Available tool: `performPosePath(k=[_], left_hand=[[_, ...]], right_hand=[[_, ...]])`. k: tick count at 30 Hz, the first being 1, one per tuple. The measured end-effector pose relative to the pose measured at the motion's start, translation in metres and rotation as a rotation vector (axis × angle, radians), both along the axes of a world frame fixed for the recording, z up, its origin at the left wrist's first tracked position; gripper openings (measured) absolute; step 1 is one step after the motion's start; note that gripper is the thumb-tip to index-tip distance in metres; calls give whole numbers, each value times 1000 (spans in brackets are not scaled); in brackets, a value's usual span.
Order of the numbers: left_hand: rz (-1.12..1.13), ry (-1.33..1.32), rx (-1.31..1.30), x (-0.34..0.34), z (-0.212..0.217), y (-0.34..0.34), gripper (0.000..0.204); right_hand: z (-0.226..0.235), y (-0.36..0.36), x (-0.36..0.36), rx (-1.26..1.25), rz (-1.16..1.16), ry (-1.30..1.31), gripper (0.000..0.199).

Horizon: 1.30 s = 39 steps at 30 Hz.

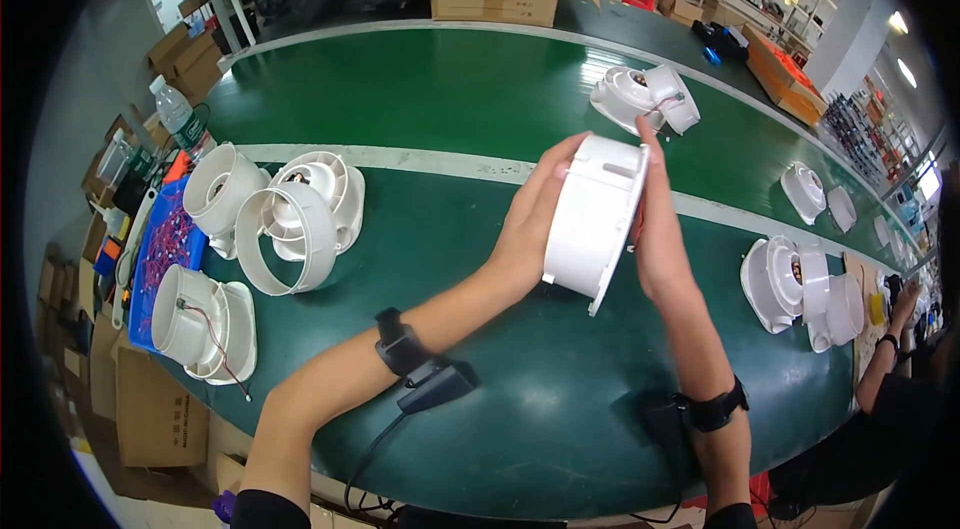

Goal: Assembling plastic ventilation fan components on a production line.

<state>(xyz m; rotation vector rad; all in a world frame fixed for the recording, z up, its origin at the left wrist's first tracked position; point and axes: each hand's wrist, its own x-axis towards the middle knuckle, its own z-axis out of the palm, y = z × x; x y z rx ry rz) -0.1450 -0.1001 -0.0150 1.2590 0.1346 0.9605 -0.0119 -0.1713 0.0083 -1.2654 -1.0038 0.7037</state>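
Between my two hands a white round plastic housing (596,214) is raised above the green bench, its flanged rim turned toward the right. My left hand (532,219) presses against its left side. On the flanged side my right hand (657,224) lies along it with fingers pointing up; part of that palm is hidden. A bit of red shows between the housing and my right palm, too small to name. To the left stand a loose white ring (327,247), a fan housing (345,199) and another housing with a thin wire (185,319).
A blue tray (146,324) of small wired parts and a water bottle (180,117) are at the left edge. White fan parts (672,101) rest on the green conveyor belt (420,79). More housings (772,287) stand at right, near another person's arm (880,354).
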Motion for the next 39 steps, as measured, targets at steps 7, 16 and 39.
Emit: performPosePath(k=[7,16,39], left_hand=[[518,70,726,-28,37,19,46],[595,-307,1200,-18,131,3,62],[375,-138,765,-39,150,21,66]], right_hand=[[60,-26,-34,154,242,128,72],[121,-54,-8,254,110,427,52],[134,-20,-68,566,-263,-87,39]])
